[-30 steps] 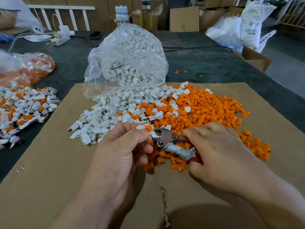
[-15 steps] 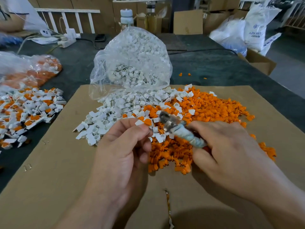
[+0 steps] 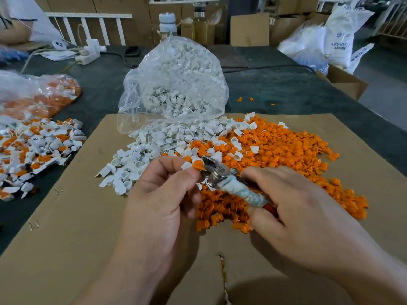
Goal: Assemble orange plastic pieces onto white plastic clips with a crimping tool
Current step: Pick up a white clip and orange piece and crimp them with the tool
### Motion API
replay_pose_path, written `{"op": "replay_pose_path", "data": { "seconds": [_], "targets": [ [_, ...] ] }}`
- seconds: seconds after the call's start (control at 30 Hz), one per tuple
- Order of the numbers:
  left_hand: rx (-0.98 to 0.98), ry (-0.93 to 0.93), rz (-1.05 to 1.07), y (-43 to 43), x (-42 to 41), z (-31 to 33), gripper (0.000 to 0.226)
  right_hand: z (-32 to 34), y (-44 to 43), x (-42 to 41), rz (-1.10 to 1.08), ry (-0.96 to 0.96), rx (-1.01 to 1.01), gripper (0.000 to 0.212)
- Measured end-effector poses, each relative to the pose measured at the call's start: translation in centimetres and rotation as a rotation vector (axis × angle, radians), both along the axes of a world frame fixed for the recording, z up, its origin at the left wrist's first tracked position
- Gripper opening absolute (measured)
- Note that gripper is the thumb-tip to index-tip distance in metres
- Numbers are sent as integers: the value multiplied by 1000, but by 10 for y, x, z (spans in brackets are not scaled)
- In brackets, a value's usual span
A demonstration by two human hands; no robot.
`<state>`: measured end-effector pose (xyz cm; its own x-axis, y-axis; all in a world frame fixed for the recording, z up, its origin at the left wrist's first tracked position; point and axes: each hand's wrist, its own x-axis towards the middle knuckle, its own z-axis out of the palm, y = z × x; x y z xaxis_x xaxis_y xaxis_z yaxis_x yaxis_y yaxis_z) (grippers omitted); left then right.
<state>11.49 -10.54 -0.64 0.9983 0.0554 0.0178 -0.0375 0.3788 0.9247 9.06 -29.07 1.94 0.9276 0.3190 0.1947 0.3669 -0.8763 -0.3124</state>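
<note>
My left hand (image 3: 163, 194) pinches a white clip (image 3: 186, 165) with an orange piece (image 3: 198, 165) set in it, held up over the piles. My right hand (image 3: 293, 208) grips the crimping tool (image 3: 222, 179) by its cloth-wrapped handle, and the metal jaws touch the orange piece from the right. Loose white clips (image 3: 158, 146) lie heaped on the cardboard sheet (image 3: 66, 227), beside a wide heap of orange pieces (image 3: 282, 150). How far the jaws are closed on the piece is hidden.
A clear bag of white clips (image 3: 176, 84) stands open behind the heaps. Assembled white-and-orange parts (image 3: 33, 148) lie at the left on the dark table (image 3: 286, 89), with a bag of orange pieces (image 3: 39, 97) behind them. Bottles, boxes and sacks line the far edge.
Both hands rose from the orange heap. The left hand brought the clip with its orange piece up, and the tool swung round so its jaws meet the piece.
</note>
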Motion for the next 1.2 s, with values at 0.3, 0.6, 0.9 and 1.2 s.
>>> {"op": "replay_pose_path", "data": {
  "seconds": [0.3, 0.6, 0.9, 1.2],
  "targets": [
    [60, -46, -5, 1, 2, -4, 9, -2, -1, -2, 4, -32, 26, 47],
    [142, -94, -25, 2, 0, -5, 8, -1, -1, -1, -1, 12, -47, 52],
    [156, -140, -47, -2, -2, -4, 12, 0, 3, -2, -38, 12, -101, 40],
    [157, -121, -53, -3, -5, -3, 12, 0, 4, -4, -42, -3, -83, 50]
  ]
}}
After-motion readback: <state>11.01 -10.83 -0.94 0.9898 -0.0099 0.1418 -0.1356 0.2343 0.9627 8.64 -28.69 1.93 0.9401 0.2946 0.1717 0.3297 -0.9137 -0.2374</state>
